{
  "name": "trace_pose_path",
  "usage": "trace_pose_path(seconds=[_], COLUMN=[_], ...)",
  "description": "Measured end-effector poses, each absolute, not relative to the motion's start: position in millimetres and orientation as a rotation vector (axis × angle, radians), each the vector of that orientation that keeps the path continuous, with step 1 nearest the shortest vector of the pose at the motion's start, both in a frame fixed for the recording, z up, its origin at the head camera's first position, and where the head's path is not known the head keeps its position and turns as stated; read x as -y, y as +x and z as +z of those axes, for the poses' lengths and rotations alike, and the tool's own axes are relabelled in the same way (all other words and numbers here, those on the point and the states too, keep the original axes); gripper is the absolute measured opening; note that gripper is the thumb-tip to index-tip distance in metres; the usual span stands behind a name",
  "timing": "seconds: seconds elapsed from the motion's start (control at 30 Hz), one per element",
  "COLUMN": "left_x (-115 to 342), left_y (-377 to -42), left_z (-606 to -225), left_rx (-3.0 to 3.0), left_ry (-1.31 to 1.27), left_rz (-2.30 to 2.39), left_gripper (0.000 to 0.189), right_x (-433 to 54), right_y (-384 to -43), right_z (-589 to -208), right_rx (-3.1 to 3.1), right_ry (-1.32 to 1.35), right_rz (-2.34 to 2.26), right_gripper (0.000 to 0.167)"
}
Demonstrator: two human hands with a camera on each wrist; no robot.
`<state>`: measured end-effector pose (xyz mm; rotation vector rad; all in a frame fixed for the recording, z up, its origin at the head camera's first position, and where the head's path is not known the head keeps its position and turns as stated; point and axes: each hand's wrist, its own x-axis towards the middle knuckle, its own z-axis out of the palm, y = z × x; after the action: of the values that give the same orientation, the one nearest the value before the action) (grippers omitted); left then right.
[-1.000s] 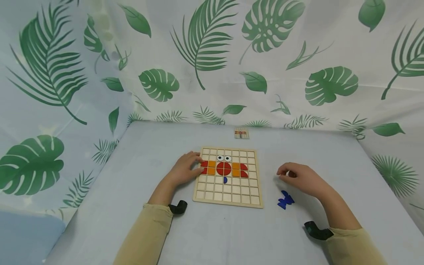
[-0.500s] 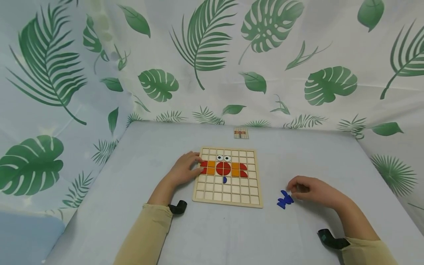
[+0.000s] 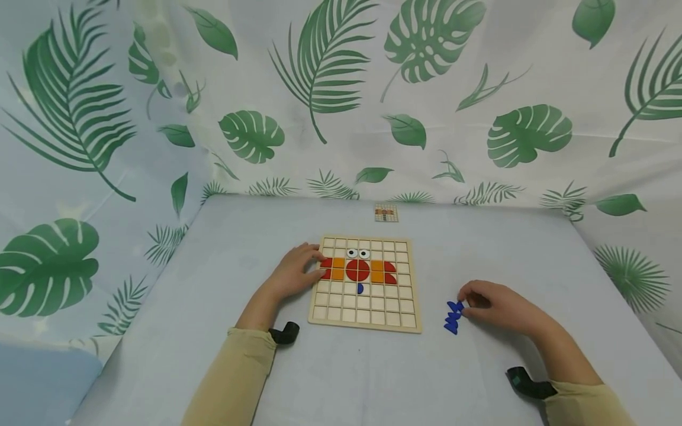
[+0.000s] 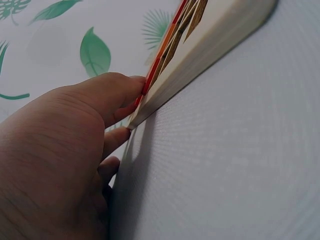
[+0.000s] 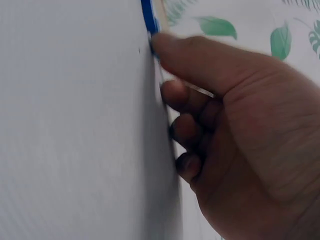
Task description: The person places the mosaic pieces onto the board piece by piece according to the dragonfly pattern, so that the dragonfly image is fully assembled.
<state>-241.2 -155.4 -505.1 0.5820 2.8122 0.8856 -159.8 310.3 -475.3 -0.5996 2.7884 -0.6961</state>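
A square wooden grid board lies mid-table. Red and orange tiles run across it in a band, with a red disc in the middle. Two eye pieces sit above the disc and one blue half-circle below. My left hand rests at the board's left edge, thumb over the red end tile. Right of the board, my right hand pinches a blue half-circle piece between thumb and index finger. Other loose blue pieces line up beside it.
A small pattern card with a similar picture lies behind the board. Leaf-print cloth hangs along the back and sides of the table. Black wrist devices sit at both sleeves.
My right hand has moved down from beside the board to the loose blue pieces, which have shifted from a cluster into a rough line. The left hand has stayed at the board.
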Motion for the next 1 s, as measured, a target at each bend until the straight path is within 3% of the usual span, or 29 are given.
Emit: trace_pose_path(seconds=[0.33,1.0], left_x=[158.3,156.7], left_y=[-243.3,-240.4], left_z=[-504.8,-505.1], left_rx=[-2.814,-2.799], left_ry=[0.598,0.562], left_rz=[0.886,0.9], left_gripper=[0.031,0.033], right_x=[-307.1,-309.5], right_y=[-161.3,-162.0], right_z=[-481.0,-483.4], right_rx=[-2.879,-2.956], right_ry=[-0.592,-0.601], right_rz=[-0.696,-0.675], right_gripper=[0.027,0.022])
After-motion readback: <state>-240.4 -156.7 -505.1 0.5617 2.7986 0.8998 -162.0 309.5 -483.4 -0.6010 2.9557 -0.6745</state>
